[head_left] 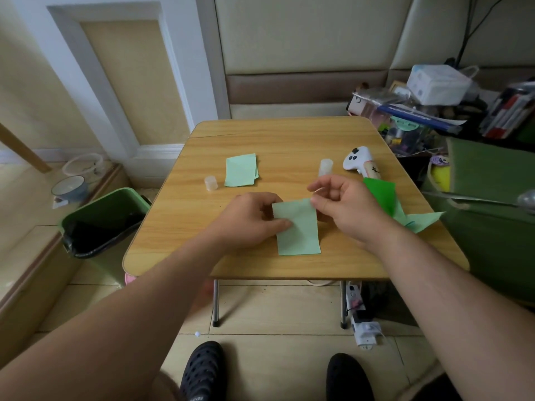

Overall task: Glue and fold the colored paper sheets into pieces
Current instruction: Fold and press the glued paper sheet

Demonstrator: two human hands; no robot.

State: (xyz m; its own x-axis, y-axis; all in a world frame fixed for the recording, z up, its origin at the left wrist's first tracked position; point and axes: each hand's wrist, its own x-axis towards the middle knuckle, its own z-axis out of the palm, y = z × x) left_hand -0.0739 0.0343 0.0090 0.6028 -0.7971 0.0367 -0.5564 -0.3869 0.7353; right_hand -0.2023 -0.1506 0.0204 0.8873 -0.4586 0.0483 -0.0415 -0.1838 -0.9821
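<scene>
A light green folded paper piece (pixel 299 231) lies on the wooden table (pixel 289 140) near its front edge. My left hand (pixel 249 221) holds its left side, with the thumb lying on top and the fingers curled at the upper left corner. My right hand (pixel 344 206) hovers at the upper right corner with loosely curled fingers. Its thumb tip touches that corner and its forefinger is apart, above it. A clear glue stick tube (pixel 326 167) stands just behind the right hand. Its cap (pixel 210 183) stands further left. A small stack of light green pieces (pixel 241 170) lies behind the cap.
A dark green sheet (pixel 380 195) and light green sheets (pixel 419 221) lie at the table's right edge. A white controller (pixel 357 161) rests at the back right. A green waste bin (pixel 104 221) stands left of the table; cluttered storage sits to the right.
</scene>
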